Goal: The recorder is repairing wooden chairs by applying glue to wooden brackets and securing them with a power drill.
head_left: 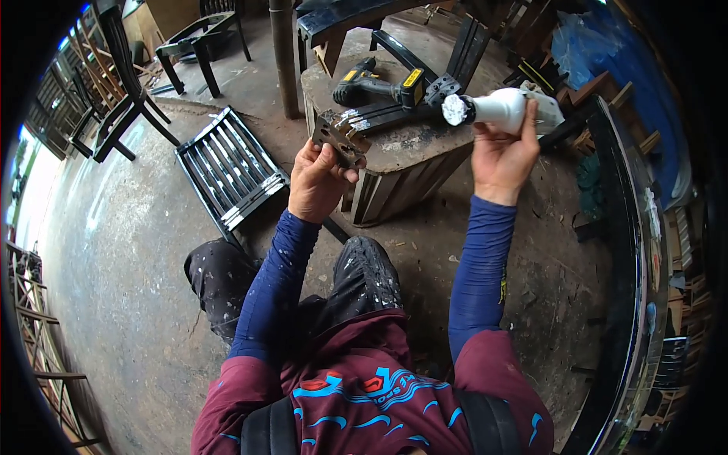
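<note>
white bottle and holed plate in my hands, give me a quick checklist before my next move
1. Holed plate gripped in left hand: ok.
2. White bottle gripped in right hand: ok.
3. Bottle's dark neck free of residue: not ok, white matter covers its end.
4. Drill set down: ok, it lies on the stand.
5. Bottle has contents left: cannot tell, its white wall hides them.
</note>
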The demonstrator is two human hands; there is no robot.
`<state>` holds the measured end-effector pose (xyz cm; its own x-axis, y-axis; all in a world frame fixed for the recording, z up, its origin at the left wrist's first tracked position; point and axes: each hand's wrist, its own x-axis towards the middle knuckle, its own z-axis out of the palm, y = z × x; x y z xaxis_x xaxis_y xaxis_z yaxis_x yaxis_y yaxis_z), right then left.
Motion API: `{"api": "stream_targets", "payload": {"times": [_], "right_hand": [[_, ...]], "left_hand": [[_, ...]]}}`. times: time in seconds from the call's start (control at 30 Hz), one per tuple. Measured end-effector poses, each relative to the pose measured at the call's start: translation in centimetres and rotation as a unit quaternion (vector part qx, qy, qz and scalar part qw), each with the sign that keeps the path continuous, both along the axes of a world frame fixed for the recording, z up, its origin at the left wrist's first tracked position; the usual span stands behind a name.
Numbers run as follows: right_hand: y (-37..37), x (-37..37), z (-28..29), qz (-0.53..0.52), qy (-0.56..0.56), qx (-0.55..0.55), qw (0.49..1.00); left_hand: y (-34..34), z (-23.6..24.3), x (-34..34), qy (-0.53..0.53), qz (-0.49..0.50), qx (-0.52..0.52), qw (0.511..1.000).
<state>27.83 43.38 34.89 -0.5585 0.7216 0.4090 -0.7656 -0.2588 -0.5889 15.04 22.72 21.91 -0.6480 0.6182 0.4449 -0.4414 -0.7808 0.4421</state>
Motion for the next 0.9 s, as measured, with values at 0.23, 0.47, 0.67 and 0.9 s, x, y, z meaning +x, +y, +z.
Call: {"api": "stream_targets", "payload": {"times": [0.23, 0.47, 0.67, 0.9], "right_hand": [[-1.6, -2.0, -0.8, -0.043, -0.142, 0.089, 0.985], [-3.3, -2.1, -0.9, -0.032, -0.139, 0.117, 0.983], [2.1, 1.5, -6.0, 0.03, -0.098, -0.135, 0.986], [7.4, 16.7, -39.8, 0.066, -0.32, -0.477, 0.816]], "left_hand": [[-0.2, -0.1, 0.2, -0.003, -0.002, -0.01, 1.0], [-0.7, -1.3, -0.1, -0.006, -0.01, -0.02, 1.0], [-0.6, -0.3, -0.9, -0.029, 0.084, -0.085, 0.992], [-0.7, -0.2, -0.5, -0.07, 0.077, -0.273, 0.956]]}}
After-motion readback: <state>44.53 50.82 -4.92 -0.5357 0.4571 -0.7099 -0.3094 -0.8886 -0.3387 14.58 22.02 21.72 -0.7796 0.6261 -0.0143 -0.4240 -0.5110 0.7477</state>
